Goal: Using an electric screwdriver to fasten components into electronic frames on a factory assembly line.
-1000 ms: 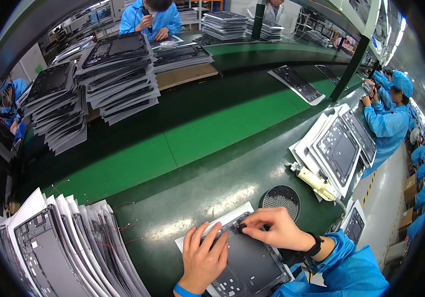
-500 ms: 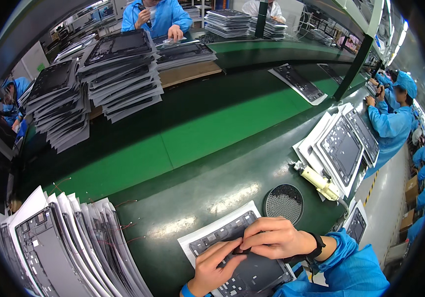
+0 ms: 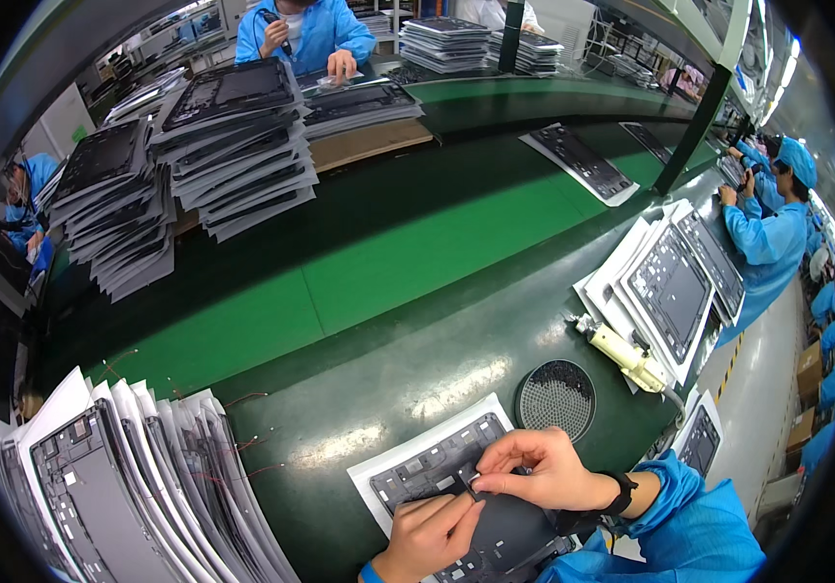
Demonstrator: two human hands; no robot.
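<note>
Head view: two hands [image 3: 429, 534] [image 3: 542, 473] meet at one small dark part [image 3: 471, 479].

Blue everywhere I look: this person's sleeve [image 3: 704, 539], the wristband [image 3: 370, 573], a co-worker's cap [image 3: 796, 161]. The panel [image 3: 514, 528] is dark grey flecked with white, the dish [image 3: 540, 413] grey and dotted, the screwdriver [image 3: 623, 359] cream. Deep green tabletop [image 3: 340, 408], brighter green belt [image 3: 388, 257], yellow-and-black striped floor line [image 3: 729, 367].

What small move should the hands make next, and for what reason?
Probably the left hand should steady the small dark part while the right hand adjusts it: the right thumb and fingers pinch it, the left fingertips are close beside it, all above the dark panel.
</note>
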